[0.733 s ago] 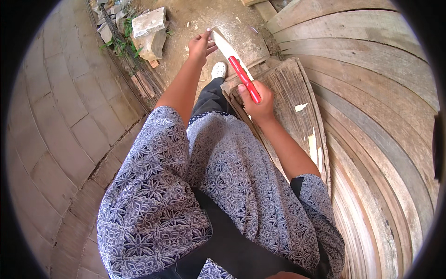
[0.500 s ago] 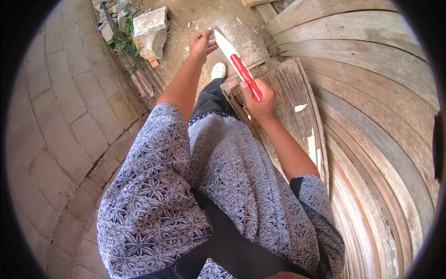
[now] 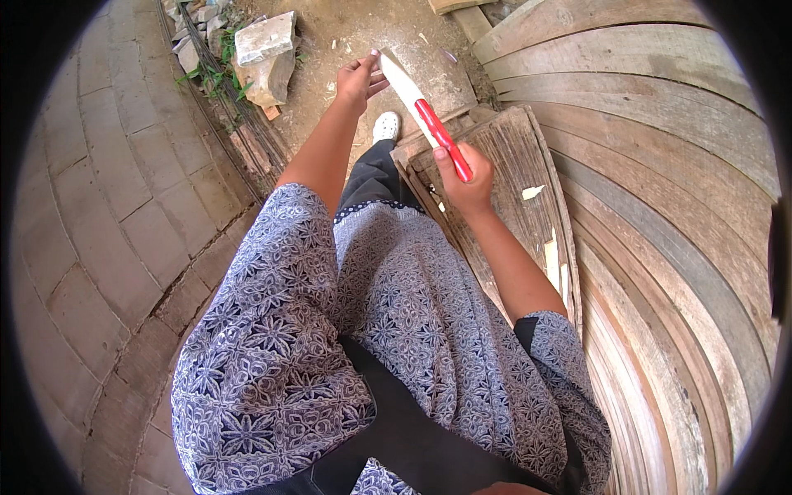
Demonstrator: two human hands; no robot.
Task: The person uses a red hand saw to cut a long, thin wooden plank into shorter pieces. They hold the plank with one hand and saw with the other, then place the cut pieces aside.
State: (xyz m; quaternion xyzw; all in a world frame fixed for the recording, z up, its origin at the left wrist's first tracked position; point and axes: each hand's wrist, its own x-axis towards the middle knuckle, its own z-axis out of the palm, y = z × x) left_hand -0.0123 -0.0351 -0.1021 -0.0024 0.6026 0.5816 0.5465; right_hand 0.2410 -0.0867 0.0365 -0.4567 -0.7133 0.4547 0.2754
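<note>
A long pale, slightly curved piece [image 3: 400, 80] that looks like wood slants down from my left hand toward my right. Its far tip rests against the thumb of my left hand [image 3: 357, 82], with the fingers curled behind it. My right hand [image 3: 469, 180] is closed around a glossy red handle [image 3: 444, 140], its thumb laid along the side. The pale piece runs on beside the red handle's left edge. Whether the two are joined, or a blade lies between them, I cannot make out.
Beneath my right arm is a weathered wooden bench [image 3: 503, 157] with pale wood chips [image 3: 532, 192] and slivers [image 3: 552, 260]. Plank siding [image 3: 627, 91] rises at the right. Stone blocks [image 3: 266, 41] and thin rods [image 3: 216, 74] lie at the far left, beside paving [image 3: 107, 214]. My white shoe [image 3: 386, 126] stands ahead.
My right hand and the red handle have shifted slightly right and nearer to me. My left hand has stayed almost in place at the pale piece's tip.
</note>
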